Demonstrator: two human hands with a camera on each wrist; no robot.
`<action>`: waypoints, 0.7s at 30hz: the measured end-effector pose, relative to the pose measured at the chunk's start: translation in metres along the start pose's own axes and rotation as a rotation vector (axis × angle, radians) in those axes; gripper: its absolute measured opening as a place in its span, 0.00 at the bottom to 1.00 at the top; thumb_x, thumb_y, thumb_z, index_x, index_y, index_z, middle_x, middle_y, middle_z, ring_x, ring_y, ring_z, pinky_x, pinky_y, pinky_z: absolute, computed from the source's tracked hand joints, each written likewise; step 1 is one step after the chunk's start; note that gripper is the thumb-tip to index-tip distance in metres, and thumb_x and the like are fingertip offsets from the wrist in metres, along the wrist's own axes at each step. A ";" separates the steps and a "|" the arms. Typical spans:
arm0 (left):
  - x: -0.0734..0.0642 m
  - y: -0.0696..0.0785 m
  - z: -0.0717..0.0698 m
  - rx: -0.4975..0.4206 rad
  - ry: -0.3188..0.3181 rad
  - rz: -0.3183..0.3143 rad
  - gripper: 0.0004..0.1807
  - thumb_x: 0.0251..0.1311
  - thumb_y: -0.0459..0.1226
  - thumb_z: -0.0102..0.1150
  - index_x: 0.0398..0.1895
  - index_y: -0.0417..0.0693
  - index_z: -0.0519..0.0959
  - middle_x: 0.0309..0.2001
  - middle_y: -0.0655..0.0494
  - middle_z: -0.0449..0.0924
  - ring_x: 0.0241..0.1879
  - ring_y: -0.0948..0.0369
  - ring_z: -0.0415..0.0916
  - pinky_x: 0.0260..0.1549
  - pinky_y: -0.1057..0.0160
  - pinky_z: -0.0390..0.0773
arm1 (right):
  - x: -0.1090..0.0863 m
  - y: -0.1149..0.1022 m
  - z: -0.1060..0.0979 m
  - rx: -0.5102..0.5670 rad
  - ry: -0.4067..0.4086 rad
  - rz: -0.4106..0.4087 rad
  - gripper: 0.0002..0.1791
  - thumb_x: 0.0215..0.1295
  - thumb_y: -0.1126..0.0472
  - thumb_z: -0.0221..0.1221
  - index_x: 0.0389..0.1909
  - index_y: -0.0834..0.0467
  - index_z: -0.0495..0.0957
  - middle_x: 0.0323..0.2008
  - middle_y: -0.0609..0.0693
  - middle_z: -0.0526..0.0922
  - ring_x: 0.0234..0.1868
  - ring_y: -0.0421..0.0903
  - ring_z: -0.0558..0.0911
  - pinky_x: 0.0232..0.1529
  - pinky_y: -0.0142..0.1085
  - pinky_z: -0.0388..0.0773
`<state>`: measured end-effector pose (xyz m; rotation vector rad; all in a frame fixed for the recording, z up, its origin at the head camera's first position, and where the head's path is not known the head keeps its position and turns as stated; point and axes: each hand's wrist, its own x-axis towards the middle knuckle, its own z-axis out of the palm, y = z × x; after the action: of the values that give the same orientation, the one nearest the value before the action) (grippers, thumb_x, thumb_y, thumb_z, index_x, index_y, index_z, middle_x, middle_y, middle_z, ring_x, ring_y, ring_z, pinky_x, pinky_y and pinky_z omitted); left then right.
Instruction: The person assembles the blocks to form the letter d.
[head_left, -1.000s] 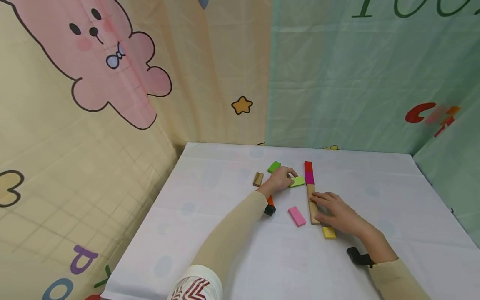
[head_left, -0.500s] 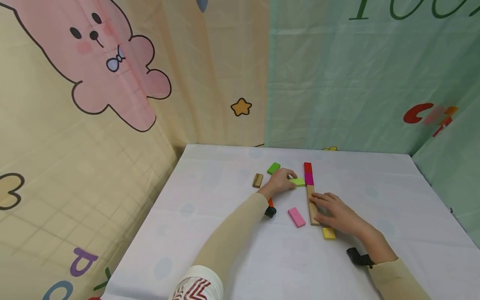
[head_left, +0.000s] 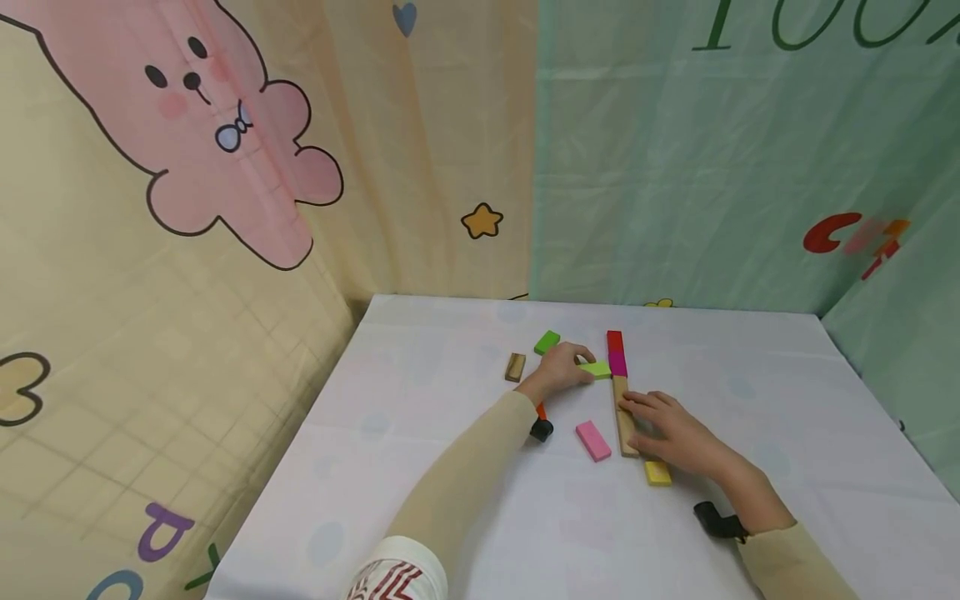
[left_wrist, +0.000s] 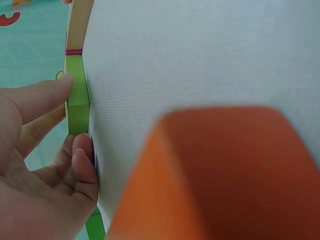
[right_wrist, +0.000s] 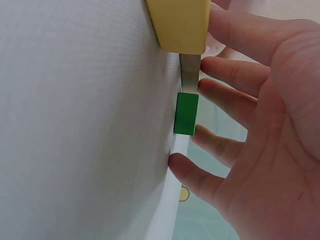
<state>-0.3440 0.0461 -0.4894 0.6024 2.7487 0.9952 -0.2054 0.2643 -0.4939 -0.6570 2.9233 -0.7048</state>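
On the desk [head_left: 750,367], leftmost, lay a small brown block [head_left: 515,367]. Right of it, an orange block [head_left: 542,412] showed partly beside the left wrist, and a bright green block [head_left: 547,342] lay farther back, just beyond the left hand [head_left: 558,371]. That hand's fingers were grasping a lime block [head_left: 597,370], thumb and fingertips pinching it; its right end sat against or just beside a magenta block [head_left: 617,364], and I cannot tell which. Nearer the front, a pink block [head_left: 593,441] lay at a slant. The magenta block continued a straight line: a red block [head_left: 615,341] behind it, a wooden strip [head_left: 624,425] in front. A yellow block [head_left: 657,474] lay by the strip's near end. Rightmost, the right hand [head_left: 678,433] had its fingers released and spread, tips at the strip's right edge. The right wrist view showed a darker green block [right_wrist: 186,114] beside those fingers.
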 end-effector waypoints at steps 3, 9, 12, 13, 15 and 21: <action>0.000 0.000 0.000 0.000 -0.004 0.001 0.14 0.59 0.41 0.72 0.49 0.55 0.87 0.44 0.59 0.81 0.39 0.65 0.73 0.37 0.67 0.73 | 0.000 -0.001 0.000 -0.001 0.003 -0.005 0.39 0.63 0.49 0.68 0.73 0.56 0.68 0.72 0.60 0.65 0.70 0.66 0.59 0.56 0.65 0.71; 0.000 0.000 -0.001 0.005 -0.015 0.011 0.15 0.60 0.40 0.72 0.50 0.54 0.86 0.44 0.59 0.82 0.40 0.65 0.74 0.38 0.68 0.74 | 0.000 0.000 0.000 -0.009 0.005 -0.008 0.39 0.64 0.49 0.68 0.73 0.56 0.68 0.72 0.59 0.65 0.71 0.66 0.59 0.57 0.66 0.71; 0.001 0.000 -0.002 0.002 -0.021 0.004 0.14 0.59 0.40 0.72 0.49 0.55 0.87 0.44 0.59 0.82 0.40 0.64 0.74 0.38 0.67 0.74 | 0.000 0.001 0.001 -0.017 0.006 -0.010 0.39 0.64 0.49 0.68 0.73 0.56 0.68 0.72 0.59 0.66 0.70 0.66 0.59 0.57 0.66 0.70; 0.001 0.001 -0.002 0.004 -0.022 0.003 0.15 0.59 0.40 0.72 0.50 0.55 0.87 0.43 0.59 0.82 0.40 0.64 0.74 0.38 0.67 0.74 | 0.000 0.001 0.001 -0.018 0.007 -0.009 0.39 0.64 0.48 0.68 0.73 0.56 0.68 0.72 0.59 0.66 0.70 0.66 0.59 0.57 0.66 0.70; 0.001 0.001 -0.002 0.002 -0.025 -0.004 0.15 0.59 0.40 0.73 0.49 0.54 0.87 0.43 0.59 0.82 0.39 0.64 0.74 0.38 0.67 0.74 | 0.001 0.001 0.001 -0.019 0.009 -0.009 0.39 0.64 0.48 0.68 0.73 0.56 0.68 0.72 0.59 0.66 0.70 0.66 0.59 0.57 0.65 0.71; 0.000 0.001 -0.002 -0.010 -0.027 -0.014 0.14 0.59 0.40 0.73 0.49 0.53 0.86 0.42 0.60 0.81 0.38 0.64 0.73 0.37 0.67 0.73 | 0.001 -0.002 0.001 -0.006 0.012 -0.020 0.39 0.64 0.48 0.68 0.73 0.57 0.68 0.71 0.60 0.66 0.69 0.66 0.60 0.56 0.66 0.70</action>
<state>-0.3445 0.0459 -0.4872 0.5903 2.7195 0.9900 -0.2058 0.2622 -0.4938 -0.6855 2.9353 -0.7050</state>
